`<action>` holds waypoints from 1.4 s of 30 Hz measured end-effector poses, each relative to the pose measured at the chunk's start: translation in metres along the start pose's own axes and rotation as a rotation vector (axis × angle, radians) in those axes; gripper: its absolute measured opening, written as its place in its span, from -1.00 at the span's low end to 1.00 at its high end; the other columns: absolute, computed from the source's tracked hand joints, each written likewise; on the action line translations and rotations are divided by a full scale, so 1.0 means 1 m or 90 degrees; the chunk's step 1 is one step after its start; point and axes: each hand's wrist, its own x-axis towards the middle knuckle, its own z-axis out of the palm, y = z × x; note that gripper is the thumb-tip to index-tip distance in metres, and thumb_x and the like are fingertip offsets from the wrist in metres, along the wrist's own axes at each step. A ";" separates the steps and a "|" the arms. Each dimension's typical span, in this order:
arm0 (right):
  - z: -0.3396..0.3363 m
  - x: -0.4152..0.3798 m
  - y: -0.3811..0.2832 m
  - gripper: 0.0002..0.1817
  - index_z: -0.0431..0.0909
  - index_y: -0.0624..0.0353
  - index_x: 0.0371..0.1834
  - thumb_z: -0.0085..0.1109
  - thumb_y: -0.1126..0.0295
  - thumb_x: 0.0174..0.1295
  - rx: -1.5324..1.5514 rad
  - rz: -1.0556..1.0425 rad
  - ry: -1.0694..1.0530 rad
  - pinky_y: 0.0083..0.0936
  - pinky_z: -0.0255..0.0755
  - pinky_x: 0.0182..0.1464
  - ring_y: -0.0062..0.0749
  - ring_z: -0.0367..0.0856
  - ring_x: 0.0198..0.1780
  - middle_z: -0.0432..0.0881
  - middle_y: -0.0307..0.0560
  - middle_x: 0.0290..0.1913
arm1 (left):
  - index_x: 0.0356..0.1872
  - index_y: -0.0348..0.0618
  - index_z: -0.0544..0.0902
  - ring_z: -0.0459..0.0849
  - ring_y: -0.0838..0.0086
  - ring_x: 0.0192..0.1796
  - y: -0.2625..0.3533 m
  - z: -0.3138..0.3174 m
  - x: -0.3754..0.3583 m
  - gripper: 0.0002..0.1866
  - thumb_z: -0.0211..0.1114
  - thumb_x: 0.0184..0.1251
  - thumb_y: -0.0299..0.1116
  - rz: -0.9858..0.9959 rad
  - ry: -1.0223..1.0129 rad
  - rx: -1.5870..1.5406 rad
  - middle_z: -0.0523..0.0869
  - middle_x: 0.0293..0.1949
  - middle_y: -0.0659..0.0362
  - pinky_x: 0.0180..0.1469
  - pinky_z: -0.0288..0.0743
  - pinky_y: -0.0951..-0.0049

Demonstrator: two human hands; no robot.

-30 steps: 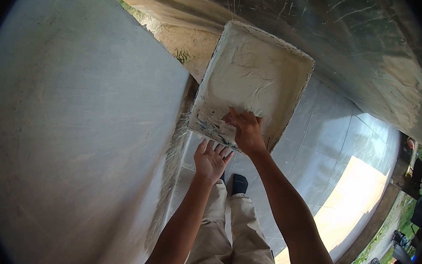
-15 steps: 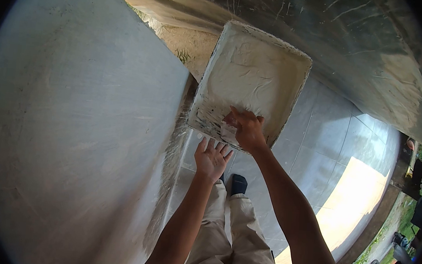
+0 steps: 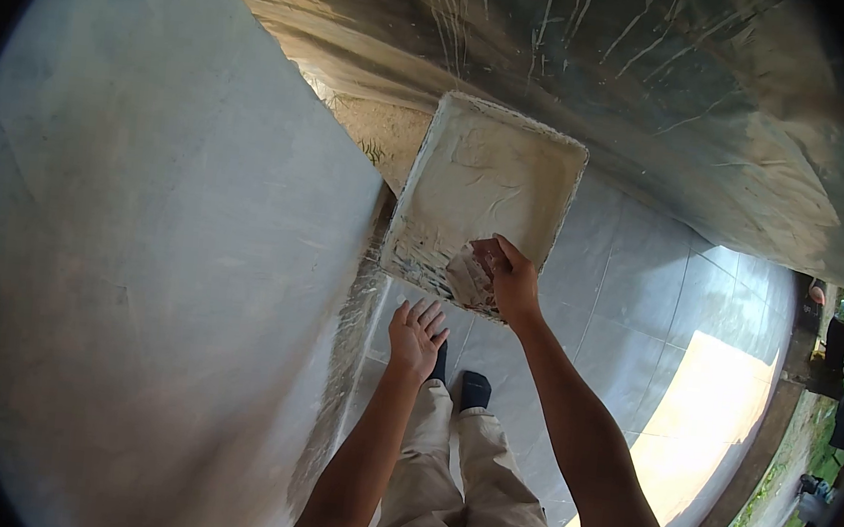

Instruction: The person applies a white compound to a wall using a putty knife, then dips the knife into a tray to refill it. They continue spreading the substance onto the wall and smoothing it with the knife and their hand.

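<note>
My right hand (image 3: 516, 286) is closed around the reddish-brown grip of a putty scraper (image 3: 468, 276). Its broad blade, smeared with white paste, is over the near end of a shallow square tray (image 3: 566, 194). Creamy white paste (image 3: 485, 169) coats the inside of the tray, thinner and streaked with dark marks at the near end. Just below the tray's near left corner, my left hand (image 3: 416, 335) is palm up, fingers spread, with white residue on the skin and nothing in it.
A large grey-white plastered wall (image 3: 163, 241) fills the left side. Plastic sheeting (image 3: 658, 93) with white drips hangs across the top. Grey floor tiles (image 3: 631, 282) extend to the right, with a bright sunlit patch. My dark-socked feet (image 3: 475, 391) are below the tray.
My right hand has turned the scraper, showing more of its paste-covered blade. The tray appears lower and smaller in view. My left hand has dropped slightly and remains spread.
</note>
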 end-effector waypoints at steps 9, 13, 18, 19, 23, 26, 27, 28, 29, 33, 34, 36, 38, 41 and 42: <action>-0.060 -0.018 -0.091 -0.72 0.43 0.39 0.08 -0.10 0.59 0.34 0.395 0.072 0.022 -0.45 0.47 0.03 -0.37 0.59 -0.05 0.59 -0.03 -0.05 | 0.50 -0.24 -0.02 0.08 0.16 0.53 0.053 0.087 -0.066 -0.25 -0.20 0.47 0.07 0.081 -0.059 0.081 0.18 0.48 -0.02 0.48 -0.07 0.12; -0.085 -0.038 -0.175 -0.69 0.36 0.38 0.12 -0.16 0.62 0.33 0.525 0.067 0.006 -0.28 0.52 0.08 -0.22 0.62 0.00 0.55 0.06 0.01 | 0.49 -0.18 0.05 0.19 0.19 0.47 0.092 0.139 -0.107 -0.28 -0.16 0.46 0.06 0.153 -0.110 0.108 0.28 0.43 0.03 0.43 0.02 0.13; -0.109 -0.062 -0.257 -0.71 0.33 0.30 0.09 -0.14 0.62 0.30 0.629 -0.048 -0.054 -0.27 0.56 0.01 -0.19 0.63 -0.04 0.54 0.07 0.00 | 0.47 -0.14 0.10 0.25 0.22 0.43 0.138 0.193 -0.171 -0.30 -0.13 0.44 0.07 0.239 -0.195 0.122 0.32 0.41 0.07 0.40 0.04 0.15; -0.113 -0.064 -0.271 -0.71 0.32 0.22 0.08 -0.11 0.62 0.29 0.678 -0.055 -0.076 -0.29 0.57 -0.04 -0.22 0.64 -0.08 0.55 0.04 -0.03 | 0.47 -0.13 0.11 0.25 0.23 0.43 0.147 0.204 -0.187 -0.30 -0.12 0.44 0.07 0.264 -0.213 0.135 0.34 0.40 0.08 0.39 0.06 0.16; -0.131 -0.094 -0.338 -0.68 0.31 0.24 0.08 -0.16 0.67 0.26 0.752 -0.103 -0.147 -0.31 0.58 -0.04 -0.19 0.64 -0.07 0.55 0.04 -0.02 | 0.43 -0.13 0.16 0.33 0.26 0.35 0.178 0.239 -0.252 -0.31 -0.07 0.40 0.06 0.359 -0.249 0.160 0.40 0.34 0.09 0.34 0.13 0.18; -0.139 -0.112 -0.382 -0.67 0.30 0.26 0.07 -0.20 0.69 0.24 0.788 -0.170 -0.221 -0.32 0.58 -0.03 -0.20 0.64 -0.04 0.55 0.06 0.02 | 0.41 -0.13 0.19 0.36 0.27 0.31 0.206 0.260 -0.294 -0.30 -0.04 0.36 0.06 0.432 -0.275 0.177 0.40 0.32 0.09 0.34 0.14 0.15; -0.141 -0.126 -0.398 -0.66 0.30 0.29 0.08 -0.22 0.69 0.24 0.790 -0.194 -0.242 -0.32 0.58 0.00 -0.20 0.64 -0.02 0.54 0.07 0.03 | 0.42 -0.13 0.18 0.36 0.27 0.31 0.214 0.264 -0.312 -0.30 -0.04 0.36 0.06 0.462 -0.291 0.185 0.41 0.32 0.09 0.34 0.14 0.15; -0.143 -0.138 -0.414 -0.65 0.30 0.31 0.10 -0.23 0.68 0.24 0.794 -0.214 -0.262 -0.32 0.57 0.03 -0.21 0.63 0.00 0.54 0.07 0.05 | 0.43 -0.13 0.18 0.36 0.27 0.31 0.220 0.269 -0.329 -0.29 -0.04 0.35 0.06 0.491 -0.303 0.196 0.41 0.32 0.09 0.34 0.14 0.15; -0.143 -0.148 -0.430 -0.65 0.30 0.31 0.10 -0.23 0.68 0.24 0.799 -0.229 -0.278 -0.32 0.57 0.03 -0.21 0.63 0.00 0.54 0.07 0.05 | 0.43 -0.13 0.18 0.36 0.27 0.31 0.228 0.273 -0.346 -0.29 -0.04 0.35 0.06 0.512 -0.305 0.199 0.41 0.32 0.09 0.34 0.14 0.15; -0.145 -0.186 -0.490 -0.66 0.39 0.33 0.04 -0.21 0.67 0.20 0.818 -0.307 -0.386 -0.38 0.55 0.09 -0.26 0.64 0.00 0.58 0.03 0.03 | 0.46 -0.13 0.15 0.35 0.27 0.31 0.255 0.290 -0.416 -0.25 -0.03 0.35 0.09 0.640 -0.362 0.277 0.38 0.34 0.06 0.34 0.16 0.19; -0.144 -0.195 -0.502 -0.66 0.41 0.32 0.05 -0.20 0.67 0.21 0.822 -0.331 -0.423 -0.39 0.55 0.08 -0.29 0.64 0.00 0.58 0.02 0.03 | 0.47 -0.13 0.14 0.35 0.27 0.31 0.262 0.292 -0.433 -0.23 -0.03 0.35 0.11 0.674 -0.372 0.307 0.37 0.34 0.05 0.34 0.16 0.20; -0.144 -0.211 -0.527 -0.63 0.39 0.34 0.09 -0.23 0.68 0.22 0.807 -0.354 -0.456 -0.36 0.53 0.13 -0.25 0.62 0.05 0.57 0.05 0.06 | 0.47 -0.14 0.13 0.34 0.27 0.33 0.276 0.290 -0.467 -0.21 -0.01 0.35 0.13 0.728 -0.365 0.317 0.36 0.36 0.04 0.34 0.17 0.21; -0.139 -0.227 -0.553 -0.60 0.37 0.36 0.14 -0.25 0.69 0.22 0.791 -0.380 -0.486 -0.33 0.51 0.18 -0.22 0.60 0.11 0.56 0.08 0.08 | 0.47 -0.15 0.13 0.34 0.26 0.34 0.287 0.288 -0.499 -0.23 -0.02 0.38 0.11 0.781 -0.391 0.312 0.35 0.37 0.03 0.34 0.18 0.20; -0.129 -0.253 -0.582 -0.59 0.34 0.36 0.17 -0.24 0.69 0.24 0.809 -0.409 -0.541 -0.34 0.48 0.22 -0.25 0.57 0.15 0.54 0.07 0.12 | 0.47 -0.17 0.12 0.35 0.25 0.34 0.299 0.279 -0.554 -0.26 -0.06 0.42 0.08 0.865 -0.374 0.336 0.33 0.39 0.00 0.34 0.19 0.21; -0.124 -0.263 -0.594 -0.59 0.33 0.36 0.18 -0.23 0.69 0.25 0.810 -0.431 -0.564 -0.35 0.45 0.24 -0.26 0.56 0.16 0.52 0.06 0.14 | 0.47 -0.17 0.12 0.35 0.25 0.34 0.306 0.275 -0.571 -0.26 -0.06 0.42 0.08 0.883 -0.369 0.338 0.33 0.39 0.00 0.34 0.19 0.21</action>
